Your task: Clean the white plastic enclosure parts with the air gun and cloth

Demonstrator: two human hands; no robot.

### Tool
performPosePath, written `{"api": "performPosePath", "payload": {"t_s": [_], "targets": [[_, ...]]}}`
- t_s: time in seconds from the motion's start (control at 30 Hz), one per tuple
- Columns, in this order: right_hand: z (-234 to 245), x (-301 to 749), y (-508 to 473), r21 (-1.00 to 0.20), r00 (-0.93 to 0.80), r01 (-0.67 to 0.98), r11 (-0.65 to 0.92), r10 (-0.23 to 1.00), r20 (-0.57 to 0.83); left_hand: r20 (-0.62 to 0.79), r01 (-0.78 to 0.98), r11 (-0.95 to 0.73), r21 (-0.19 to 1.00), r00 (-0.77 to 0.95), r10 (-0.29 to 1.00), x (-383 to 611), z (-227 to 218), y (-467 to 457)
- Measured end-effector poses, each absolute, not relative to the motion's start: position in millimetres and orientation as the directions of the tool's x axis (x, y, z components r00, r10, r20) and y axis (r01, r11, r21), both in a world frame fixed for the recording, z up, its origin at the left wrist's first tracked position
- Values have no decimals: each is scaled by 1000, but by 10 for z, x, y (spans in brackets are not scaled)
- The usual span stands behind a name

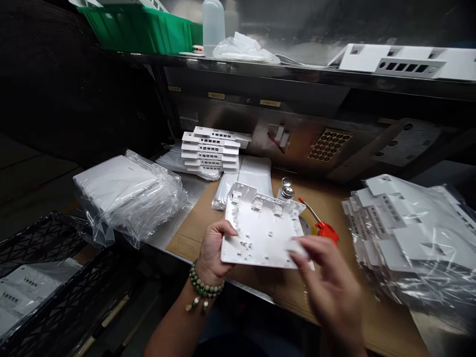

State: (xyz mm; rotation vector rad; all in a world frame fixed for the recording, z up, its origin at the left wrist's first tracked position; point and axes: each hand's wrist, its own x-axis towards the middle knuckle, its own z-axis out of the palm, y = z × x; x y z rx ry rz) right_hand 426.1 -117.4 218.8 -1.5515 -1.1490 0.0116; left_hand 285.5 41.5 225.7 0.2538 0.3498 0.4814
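Holding white rectangular plastic shell (266, 243) near frame's centre, left hand (216, 248) pinches its nine o'clock edge, thumb on top. Right hand (330, 282), motion-blurred, sits at shell's four o'clock corner, thumb and forefinger close together; whether they pinch anything, cannot tell. Red plastic tool with slim metal stem (327, 231) lies at three o'clock, stacked white slotted plastic shells (211, 150) at eleven.

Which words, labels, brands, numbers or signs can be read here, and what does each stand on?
Nothing reads clearly.
Yellow labels under the shelf: characters too blurred.
Top bagged casing, at left: small mark, illegible.
Round dark stickers: too small.
White casing in the left hand: no legible text.
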Motion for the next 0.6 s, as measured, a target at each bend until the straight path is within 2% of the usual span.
{"api": "performPosePath", "payload": {"t_s": [0.07,0.13,0.27,0.6], "targets": [[2294,3954,-1041,-702,306,671,241,772,557,-274,-434,841,322,808,522,2911,2336,330],[2345,3735,-946,-647,201,698,307,783,588,-254,-477,812,336,784,566,2943,2392,270],[2317,3603,-927,-571,184,755,323,731,657,-237,-552,747,371,722,650,2939,2408,226],[2318,3614,-955,-571,194,764,302,736,649,-206,-619,674,404,656,726,2910,2376,186]]}}
